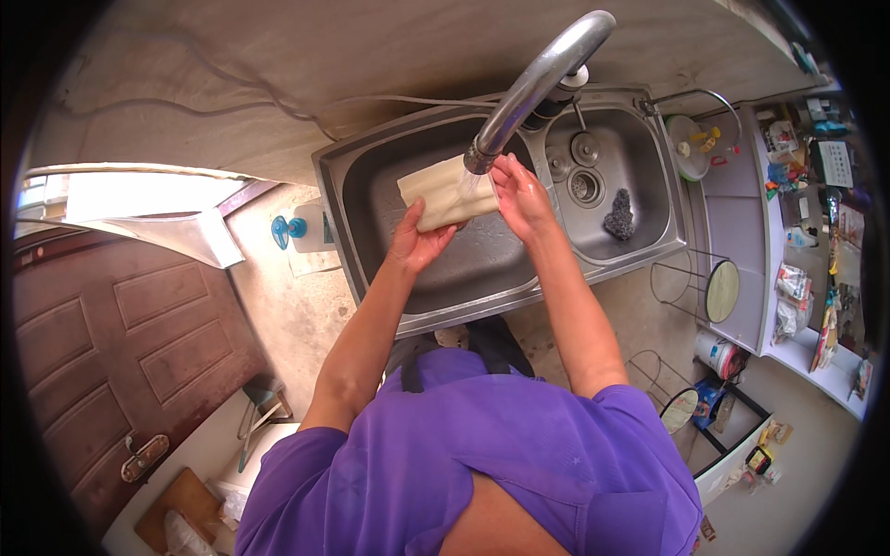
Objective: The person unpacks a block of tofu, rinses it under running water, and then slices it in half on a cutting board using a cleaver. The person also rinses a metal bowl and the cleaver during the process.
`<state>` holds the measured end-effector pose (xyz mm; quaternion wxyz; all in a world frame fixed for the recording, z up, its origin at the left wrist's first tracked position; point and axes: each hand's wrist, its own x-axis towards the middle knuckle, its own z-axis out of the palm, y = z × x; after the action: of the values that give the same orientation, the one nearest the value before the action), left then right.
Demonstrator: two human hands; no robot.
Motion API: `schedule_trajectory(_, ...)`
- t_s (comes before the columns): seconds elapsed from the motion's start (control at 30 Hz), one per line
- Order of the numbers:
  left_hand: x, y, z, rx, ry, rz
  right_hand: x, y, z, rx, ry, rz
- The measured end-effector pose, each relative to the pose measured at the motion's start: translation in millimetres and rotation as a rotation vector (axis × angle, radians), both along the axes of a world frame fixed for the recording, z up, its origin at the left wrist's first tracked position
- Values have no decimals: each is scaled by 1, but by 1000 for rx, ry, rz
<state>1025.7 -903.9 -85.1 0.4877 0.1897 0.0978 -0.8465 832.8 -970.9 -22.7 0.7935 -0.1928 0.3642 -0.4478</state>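
A pale cream, rectangular slab (439, 198) with lengthwise ridges is held over the large left basin of a stainless steel double sink (445, 278). I cannot tell its material. My left hand (422, 240) grips its lower left part, thumb on top and fingers underneath. At the slab's right end is my right hand (525, 198), wet, with the palm showing and its fingers extended by the edge; whether it bears any weight is unclear. Water from the curved chrome faucet (539, 80) runs onto the slab's upper face, and the spout hides part of its top right corner.
In the small right basin lie a dark scouring pad (619, 215) and a drain strainer (585, 187). A second thin faucet (702, 97) arches at the right corner. Round-topped wire stands (722, 292) and a cluttered shelf (772, 306) stand right; a brown door (132, 333) is left.
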Motion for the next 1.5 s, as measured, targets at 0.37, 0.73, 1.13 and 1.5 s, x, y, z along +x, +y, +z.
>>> schedule_trajectory(0.37, -11, -1, 45, -861, -1734, -267, 17, 51, -22, 442, -230, -106)
schedule_trajectory(0.73, -10, 23, 67, -1027, -1946, -210, 20, 4, -79, 153, -546, -220)
schedule_trajectory(1.13, 39, 49, 42, -684, -1871, -248, 33, -9, -95, 223, -669, -439)
schedule_trajectory(1.5, 39, 32, 42, -335, -1315, -369, 6, 31, -58, 160, -638, 35)
